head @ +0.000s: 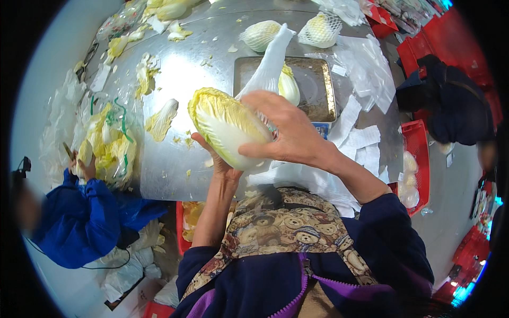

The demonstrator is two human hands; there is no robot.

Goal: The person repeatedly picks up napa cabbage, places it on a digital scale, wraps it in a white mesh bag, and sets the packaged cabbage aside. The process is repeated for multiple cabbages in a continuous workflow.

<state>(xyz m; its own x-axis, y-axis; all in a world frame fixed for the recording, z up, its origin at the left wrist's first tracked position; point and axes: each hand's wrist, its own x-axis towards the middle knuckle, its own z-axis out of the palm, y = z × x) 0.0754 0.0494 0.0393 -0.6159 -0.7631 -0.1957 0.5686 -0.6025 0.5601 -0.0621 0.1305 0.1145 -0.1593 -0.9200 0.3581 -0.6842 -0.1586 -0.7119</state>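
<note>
A napa cabbage [230, 127] is held over the steel table, its leafy yellow end towards the upper left. My left hand [222, 161] supports it from below. My right hand [288, 131] is spread over its right side, thumb on the white ribs and fingers slightly blurred. Behind my right hand, a white foam net sleeve [268, 63] stretches up across a scale's metal pan [316, 91]; whether my fingers grip it I cannot tell. Another napa cabbage [288, 85] lies on the pan. Two cabbages in netting, one [260, 35] left and one [320, 30] right, sit beyond the scale.
Flattened foam net sleeves [364, 139] and clear plastic bags [364, 67] lie to the right. Loose leaves [161, 119] are scattered leftward, near a bag of trimmings [113, 147]. A co-worker in blue [91, 222] handles a cabbage piece at left; another person [453, 99] stands right, near red crates [417, 167].
</note>
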